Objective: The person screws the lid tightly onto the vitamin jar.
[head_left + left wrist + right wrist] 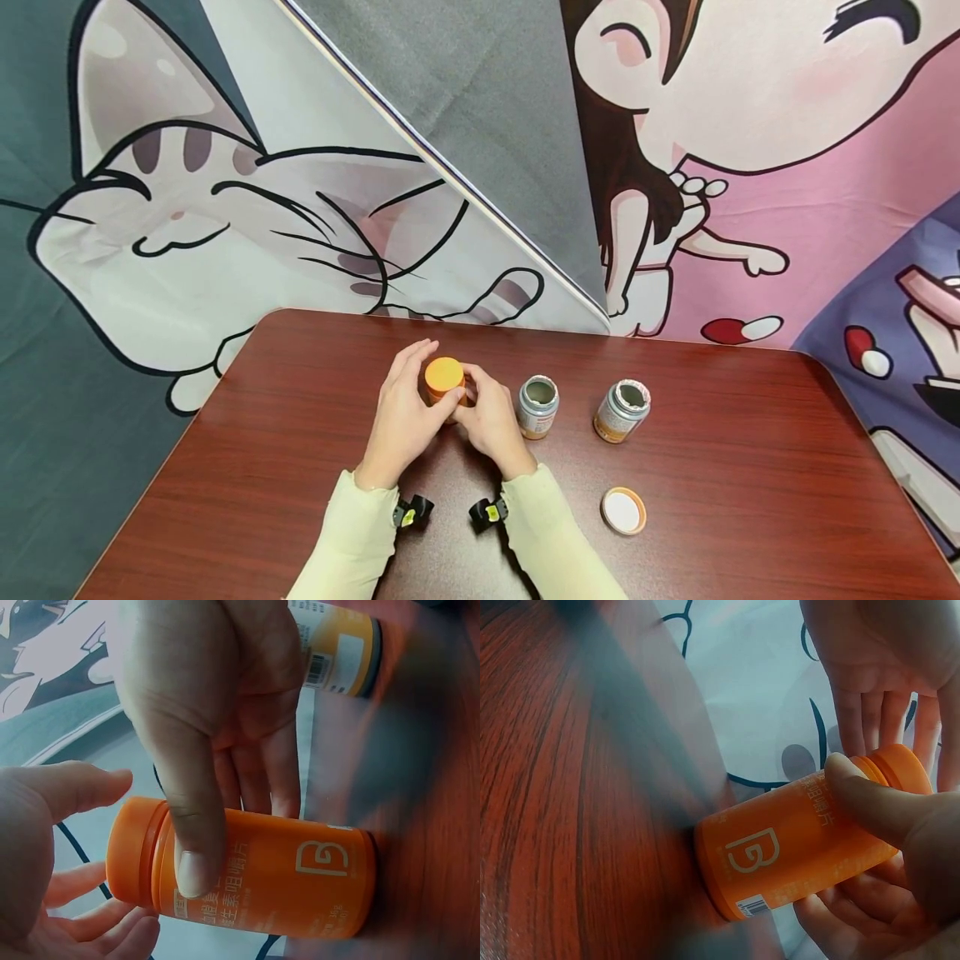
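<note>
An orange bottle [445, 377] with its orange cap on stands on the table between the hands. The right hand [491, 419] grips its body, thumb across the printed front and fingers behind; this hand also shows in the left wrist view [217, 712] and right wrist view [900, 847]. Around the cap [135, 851] is the left hand [401, 417], its thumb and fingers spread and loosely bent, apparently not clasping the cap. In the right wrist view the left hand's fingers [881, 712] extend behind the bottle [787, 840].
Two uncapped grey-topped jars [537, 407] [622, 411] stand right of the hands. Nearer the front, a round orange-rimmed lid [623, 511] lies with its white inside up. A cartoon-printed cloth [337, 225] hangs behind the brown table [712, 467].
</note>
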